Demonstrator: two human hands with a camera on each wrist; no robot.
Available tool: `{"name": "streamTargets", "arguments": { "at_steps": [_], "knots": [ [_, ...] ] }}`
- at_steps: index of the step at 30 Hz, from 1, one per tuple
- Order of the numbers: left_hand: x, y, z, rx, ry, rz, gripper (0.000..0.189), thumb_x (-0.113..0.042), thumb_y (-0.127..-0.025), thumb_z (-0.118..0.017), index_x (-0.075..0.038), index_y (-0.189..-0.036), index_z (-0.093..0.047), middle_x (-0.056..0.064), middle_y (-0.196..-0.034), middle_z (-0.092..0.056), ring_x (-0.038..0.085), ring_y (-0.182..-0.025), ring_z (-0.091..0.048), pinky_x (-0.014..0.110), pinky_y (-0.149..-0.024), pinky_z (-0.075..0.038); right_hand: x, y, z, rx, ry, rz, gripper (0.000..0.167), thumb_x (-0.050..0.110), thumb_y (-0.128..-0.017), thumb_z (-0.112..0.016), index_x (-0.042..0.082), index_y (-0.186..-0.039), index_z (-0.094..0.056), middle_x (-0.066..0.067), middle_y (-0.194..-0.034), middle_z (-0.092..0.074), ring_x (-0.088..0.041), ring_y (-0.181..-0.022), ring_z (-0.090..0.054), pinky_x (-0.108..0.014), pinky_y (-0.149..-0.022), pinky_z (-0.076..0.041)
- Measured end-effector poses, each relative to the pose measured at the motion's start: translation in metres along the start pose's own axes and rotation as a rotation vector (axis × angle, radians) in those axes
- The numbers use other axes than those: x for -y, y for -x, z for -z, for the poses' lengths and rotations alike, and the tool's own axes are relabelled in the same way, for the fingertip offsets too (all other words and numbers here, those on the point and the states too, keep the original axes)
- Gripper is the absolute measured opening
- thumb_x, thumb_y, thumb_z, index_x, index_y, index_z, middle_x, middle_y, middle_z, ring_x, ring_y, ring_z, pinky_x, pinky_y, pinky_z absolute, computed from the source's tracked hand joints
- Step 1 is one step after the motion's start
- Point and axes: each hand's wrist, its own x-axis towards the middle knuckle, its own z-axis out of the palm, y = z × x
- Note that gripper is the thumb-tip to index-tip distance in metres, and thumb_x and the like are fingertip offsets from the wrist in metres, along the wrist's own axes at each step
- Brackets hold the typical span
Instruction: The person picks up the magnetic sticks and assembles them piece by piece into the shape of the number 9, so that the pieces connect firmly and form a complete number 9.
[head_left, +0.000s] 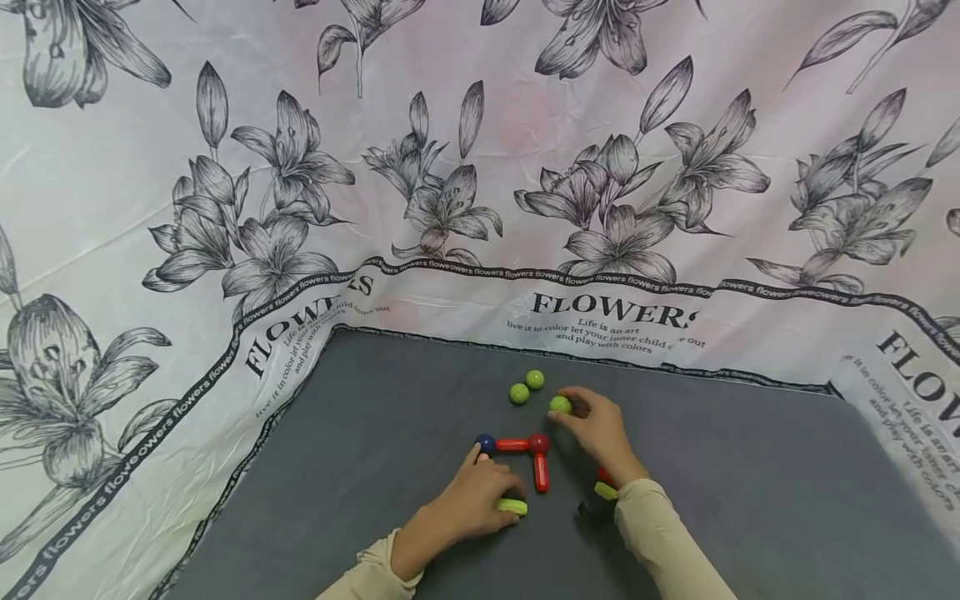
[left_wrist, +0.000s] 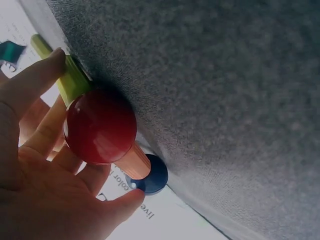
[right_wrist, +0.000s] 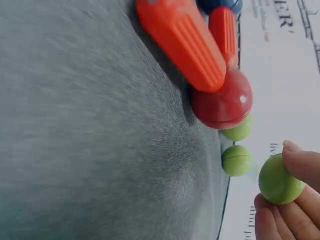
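My right hand (head_left: 600,429) pinches a green ball (right_wrist: 279,180) between thumb and fingers. My left hand (head_left: 472,496) is over a corner of joined toy building rods and balls. Its thumb lies on a yellow-green rod (left_wrist: 74,82), and the index fingertip touches a blue ball (left_wrist: 152,175). Beneath that palm, a red ball (left_wrist: 100,126) joins the yellow-green rod and an orange-pink rod (left_wrist: 134,161). From the blue ball a red rod (head_left: 512,445) runs to another red ball (head_left: 538,443), where a second red rod (head_left: 541,473) points toward me.
Two green balls (head_left: 519,393) lie just beyond the joined rods. Beside my right wrist are a yellow-green piece (head_left: 605,491) and a red piece (head_left: 606,476), partly hidden by the sleeve. A flower-printed cloth (head_left: 450,300) borders the grey surface (head_left: 360,417).
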Motion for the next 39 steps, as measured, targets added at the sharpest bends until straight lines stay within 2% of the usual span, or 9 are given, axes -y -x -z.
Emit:
{"name": "streamTargets", "arguments": {
  "at_steps": [7,15,22,30,39],
  "knots": [
    [-0.001,0.001,-0.001,-0.019,0.011,0.005,0.015,-0.034,-0.084,-0.080,-0.031,-0.098,-0.076,-0.017,-0.090,-0.068,-0.002,-0.090,-0.060,0.061,-0.116,-0.031,0.004,0.043,0.004,-0.010,-0.031,-0.003,0.045,0.018,-0.085,-0.081,0.007,-0.126,-0.068,-0.013,-0.125,-0.071,-0.030,-0.117,-0.068,-0.037,-0.096,-0.056],
    [0.000,0.002,0.004,-0.058,0.098,0.029,0.014,-0.031,-0.086,-0.078,-0.027,-0.100,-0.076,-0.016,-0.090,-0.068,-0.005,-0.083,-0.058,0.062,-0.116,-0.031,0.008,0.085,-0.002,-0.074,-0.232,-0.080,0.044,0.015,-0.080,-0.084,0.005,-0.120,-0.070,-0.013,-0.116,-0.074,-0.019,-0.104,-0.073,-0.018,-0.084,-0.056],
    [-0.001,0.004,0.005,-0.036,0.116,0.035,0.015,-0.030,-0.087,-0.078,-0.027,-0.101,-0.076,-0.015,-0.093,-0.070,-0.003,-0.088,-0.061,0.061,-0.116,-0.031,0.011,0.111,-0.020,-0.053,-0.309,-0.145,0.044,0.014,-0.078,-0.085,0.005,-0.118,-0.071,-0.011,-0.113,-0.074,-0.013,-0.100,-0.072,-0.020,-0.083,-0.057],
    [0.000,0.006,0.002,-0.045,0.130,0.029,0.016,-0.030,-0.087,-0.078,-0.025,-0.102,-0.076,-0.014,-0.093,-0.069,-0.003,-0.088,-0.060,0.062,-0.116,-0.032,0.011,0.130,-0.042,-0.020,-0.305,-0.236,0.043,0.017,-0.077,-0.086,0.008,-0.117,-0.071,-0.011,-0.113,-0.073,-0.015,-0.098,-0.072,-0.025,-0.081,-0.059],
    [0.001,0.007,0.000,-0.047,0.135,0.027,0.017,-0.029,-0.086,-0.078,-0.025,-0.103,-0.076,-0.015,-0.094,-0.069,-0.003,-0.088,-0.060,0.061,-0.116,-0.032,0.009,0.131,-0.051,-0.010,-0.296,-0.220,0.044,0.016,-0.076,-0.087,0.005,-0.116,-0.071,-0.013,-0.112,-0.073,-0.019,-0.098,-0.072,-0.024,-0.080,-0.059]
  ]
}}
